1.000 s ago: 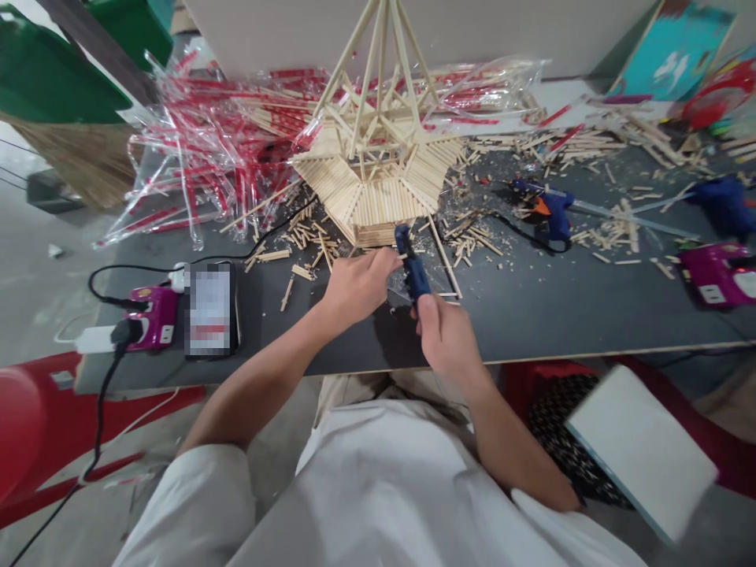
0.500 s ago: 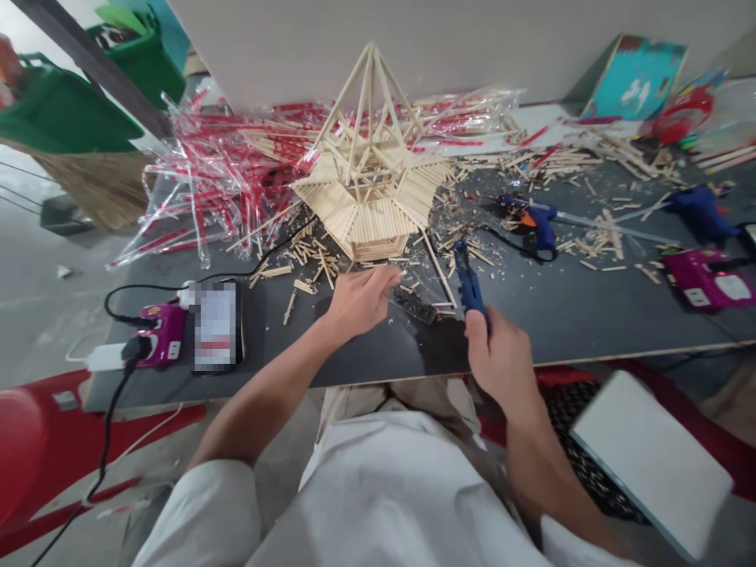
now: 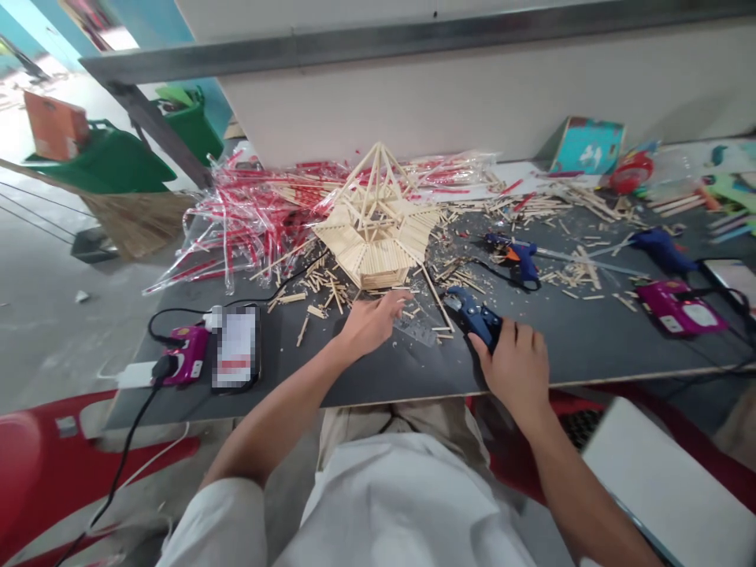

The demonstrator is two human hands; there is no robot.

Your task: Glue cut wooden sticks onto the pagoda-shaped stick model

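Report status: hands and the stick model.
Left hand open, beside clear plastic piece. Right hand gripping blue-handled cutters. Stick tower model standing. Loose sticks scattered near it.

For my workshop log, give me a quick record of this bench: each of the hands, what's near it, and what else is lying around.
Left hand: open, fingers spread, beside a clear plastic strip
Right hand: gripping blue-handled pliers
Nearest build: wooden stick model, with loose sticks around it
Also on the dark bench: hot glue gun, second glue gun, pink power strip, red-striped plastic wrappers
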